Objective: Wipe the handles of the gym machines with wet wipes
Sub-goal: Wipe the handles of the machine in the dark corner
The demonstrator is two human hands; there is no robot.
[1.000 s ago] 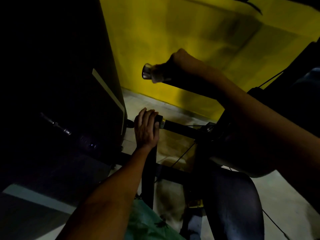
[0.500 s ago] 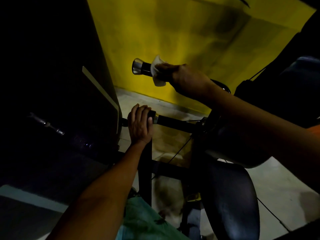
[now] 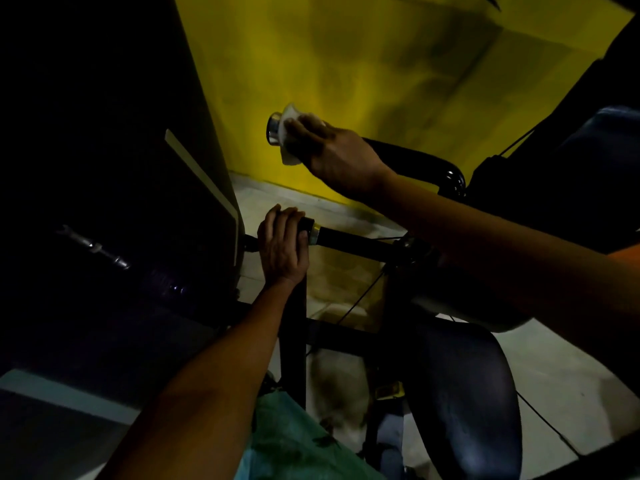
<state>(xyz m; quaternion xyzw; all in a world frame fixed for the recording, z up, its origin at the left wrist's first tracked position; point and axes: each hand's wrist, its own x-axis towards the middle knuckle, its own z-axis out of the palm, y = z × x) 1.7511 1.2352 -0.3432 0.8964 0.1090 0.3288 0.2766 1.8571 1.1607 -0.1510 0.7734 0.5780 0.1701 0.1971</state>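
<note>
— Wipe [image 3: 289, 138] sat bunched at the chrome tip [image 3: 273, 128] of the upper handle [image 3: 412, 161] — right hand [image 3: 332, 150] clenched round it, having slid outward from mid-grip.

— And the left hand [image 3: 282, 245]?

— Still gripping the lower handle [image 3: 346, 239]; that one looked unwiped.

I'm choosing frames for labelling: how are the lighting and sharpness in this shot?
Head view: very dim overall, the left side nearly black; the yellow wall is brightest; the white wipe and chrome handle end stay readable, edges soft; wide-angle bending at the borders.
</note>
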